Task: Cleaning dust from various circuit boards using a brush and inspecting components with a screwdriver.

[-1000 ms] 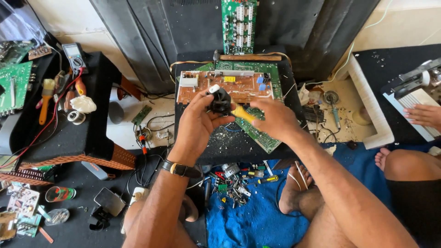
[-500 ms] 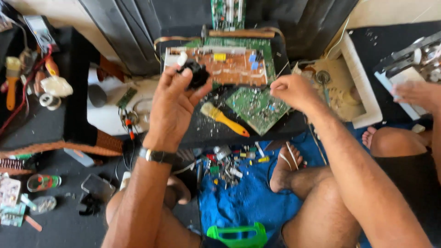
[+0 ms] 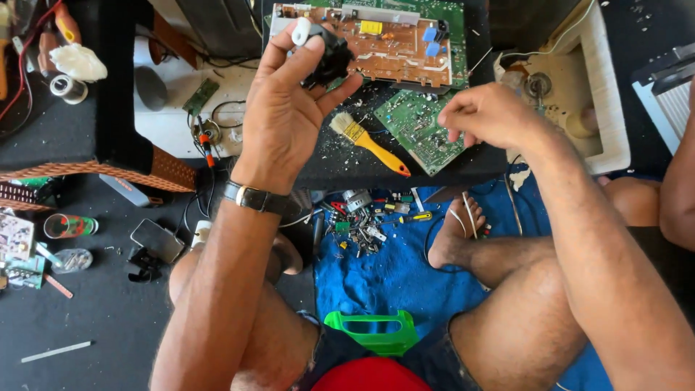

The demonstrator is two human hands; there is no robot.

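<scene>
The left hand [image 3: 286,108] is raised over the front edge of the work surface, fingers and thumb curled and pinching a small black component [image 3: 329,58] with a white cap at its top corner — the part is lifted clear of the boards, just in front of the brown circuit board [image 3: 394,43]. A dark wristwatch [image 3: 253,197] sits on that wrist. The right hand [image 3: 489,116] hovers to the right, fingers bent loosely down toward the green circuit board [image 3: 420,127]; its fingertips are drawn together, but whether they pinch anything cannot be told. Between the two hands a small brush with a yellow handle [image 3: 371,145] lies on the black surface [image 3: 340,170], bristles toward the left hand, amid pale specks of debris. The green board lies tilted, just beside the brown one and partly under the right hand. Further right — a white tray [image 3: 604,87] holding small round parts. To the left, a white surface carries a tiny green board and coiled wire, and a roll of solder [image 3: 69,88] sits on a dark table. Below the hands, a blue cloth [image 3: 391,279] is spread on the floor under crossed bare legs, strewn with small screws, parts and a screwdriver; a green plastic handle-shaped piece [image 3: 371,331] rests near the lap.
</scene>
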